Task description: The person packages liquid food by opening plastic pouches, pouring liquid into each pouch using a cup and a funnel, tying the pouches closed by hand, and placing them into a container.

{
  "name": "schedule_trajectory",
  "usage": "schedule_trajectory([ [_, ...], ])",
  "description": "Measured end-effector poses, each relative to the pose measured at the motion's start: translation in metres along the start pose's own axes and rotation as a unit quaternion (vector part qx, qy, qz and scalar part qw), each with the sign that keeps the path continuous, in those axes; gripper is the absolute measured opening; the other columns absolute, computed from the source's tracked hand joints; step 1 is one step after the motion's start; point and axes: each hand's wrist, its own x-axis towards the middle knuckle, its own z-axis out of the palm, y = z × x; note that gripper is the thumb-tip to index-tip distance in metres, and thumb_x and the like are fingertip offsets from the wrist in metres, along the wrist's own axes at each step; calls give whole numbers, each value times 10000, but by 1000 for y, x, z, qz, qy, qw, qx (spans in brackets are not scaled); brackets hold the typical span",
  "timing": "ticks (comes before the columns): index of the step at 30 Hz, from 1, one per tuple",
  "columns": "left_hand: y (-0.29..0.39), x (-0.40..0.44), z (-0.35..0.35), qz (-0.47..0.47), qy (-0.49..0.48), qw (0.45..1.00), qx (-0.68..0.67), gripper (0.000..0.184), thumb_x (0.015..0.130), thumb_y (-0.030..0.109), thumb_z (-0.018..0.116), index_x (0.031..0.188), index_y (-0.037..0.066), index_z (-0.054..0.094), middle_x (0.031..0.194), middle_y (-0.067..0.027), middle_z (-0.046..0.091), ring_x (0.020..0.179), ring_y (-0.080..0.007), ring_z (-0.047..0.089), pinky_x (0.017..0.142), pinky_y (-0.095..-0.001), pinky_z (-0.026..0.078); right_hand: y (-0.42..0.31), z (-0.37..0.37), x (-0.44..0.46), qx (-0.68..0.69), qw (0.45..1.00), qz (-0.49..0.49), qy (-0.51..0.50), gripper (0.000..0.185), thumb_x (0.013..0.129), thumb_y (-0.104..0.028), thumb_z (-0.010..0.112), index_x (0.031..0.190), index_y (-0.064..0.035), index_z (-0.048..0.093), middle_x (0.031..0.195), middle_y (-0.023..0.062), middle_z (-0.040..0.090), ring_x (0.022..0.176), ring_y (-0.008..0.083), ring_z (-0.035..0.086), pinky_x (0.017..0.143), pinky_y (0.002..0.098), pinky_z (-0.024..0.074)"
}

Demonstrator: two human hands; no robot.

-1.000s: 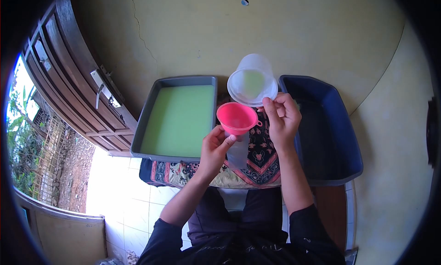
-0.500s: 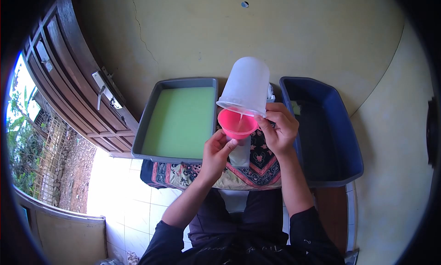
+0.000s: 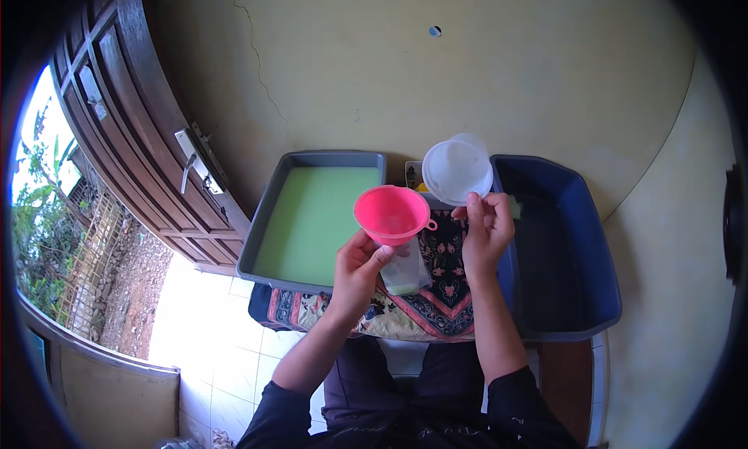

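Note:
My left hand [image 3: 361, 271] is closed round the lower part of a pink funnel [image 3: 392, 215], whose wide mouth faces up toward me. Under the funnel hangs a clear plastic bag [image 3: 405, 271] with a little pale green liquid at its bottom; its upper end is hidden by my fingers and the funnel. In my right hand [image 3: 488, 229], thumb and fingers pinch the rim of a white plastic cup [image 3: 457, 173]. The cup's mouth is turned toward me, and its inside looks wet. It is apart from the funnel, up and to the right.
A grey tray [image 3: 243, 271] of green liquid stands on the left of the cloth-covered table [image 3: 449, 289]. A dark blue tub [image 3: 573, 196] stands on the right. Behind the cup is a small white container [image 3: 414, 171] with something yellow in it. A wooden door [image 3: 144, 114] stands open at left.
My right hand has turned the white cup from tipped over the funnel to mouth facing me, moving it right. The thin stream into the funnel is gone. The funnel stays in my left hand.

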Motion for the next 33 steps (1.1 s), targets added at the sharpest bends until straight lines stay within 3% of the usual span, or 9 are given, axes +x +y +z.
schedule_trajectory([
  [5, 12, 19, -19, 22, 26, 998, 47, 282, 906, 100, 605, 1140, -50, 556, 1012, -130, 676, 920, -182, 644, 809, -300, 465, 37, 13, -2, 3, 996, 80, -41, 173, 944, -80, 555, 799, -43, 468, 663, 44, 573, 583, 98, 584, 565, 220, 459],
  [8, 28, 29, -34, 99, 85, 991, 34, 269, 901, 146, 625, 1094, -36, 580, 955, -138, 695, 871, -200, 666, 751, -287, 448, 73, 24, -9, 41, 971, 183, -147, 177, 924, -92, 585, 791, -37, 482, 651, 30, 573, 553, 79, 563, 521, 215, 447],
  [11, 46, 29, -50, 146, 117, 981, 45, 258, 917, 146, 612, 1093, -39, 576, 947, -133, 694, 831, -194, 653, 738, -291, 450, 88, 39, -26, 16, 956, 186, -228, 193, 902, -105, 621, 778, -15, 504, 645, 14, 573, 576, 52, 571, 510, 215, 448],
  [13, 53, 25, -61, 149, 132, 979, 41, 249, 927, 146, 599, 1095, -36, 574, 951, -132, 687, 821, -199, 644, 734, -292, 448, 92, 50, -35, -4, 955, 160, -248, 194, 881, -109, 639, 763, -11, 520, 633, 51, 597, 546, 114, 595, 500, 254, 449],
  [15, 55, 19, -72, 171, 131, 974, 72, 255, 956, 144, 540, 1139, -32, 562, 1001, -123, 653, 864, -187, 625, 724, -279, 446, 90, 57, -43, -158, 931, 10, -330, 151, 856, -95, 653, 786, -17, 544, 645, 107, 599, 544, 202, 594, 520, 298, 449],
  [16, 54, 16, -74, 166, 153, 972, 69, 246, 960, 137, 531, 1134, -34, 565, 994, -115, 653, 854, -174, 624, 723, -270, 445, 91, 61, -47, -165, 926, 2, -340, 157, 818, -114, 674, 769, -25, 555, 671, 144, 593, 598, 292, 592, 564, 377, 451],
  [19, 48, 10, -87, 160, 170, 970, 67, 247, 962, 140, 531, 1133, -34, 566, 997, -118, 650, 846, -169, 622, 725, -268, 445, 97, 67, -56, -241, 885, -92, -389, 160, 816, -141, 654, 779, -43, 533, 698, 114, 616, 667, 310, 593, 622, 416, 455],
  [29, 46, -1, -93, 132, 178, 974, 49, 261, 961, 155, 540, 1145, -29, 563, 976, -112, 649, 825, -169, 621, 727, -275, 448, 106, 79, -66, -328, 832, -157, -420, 125, 794, -149, 639, 761, -60, 557, 683, 95, 612, 731, 300, 569, 693, 423, 432],
  [33, 45, 0, -91, 120, 170, 977, 47, 257, 959, 151, 543, 1147, -23, 564, 977, -109, 657, 838, -168, 631, 733, -273, 441, 104, 83, -68, -316, 847, -138, -404, 140, 782, -124, 648, 731, -43, 546, 645, 108, 600, 686, 300, 582, 642, 418, 443],
])
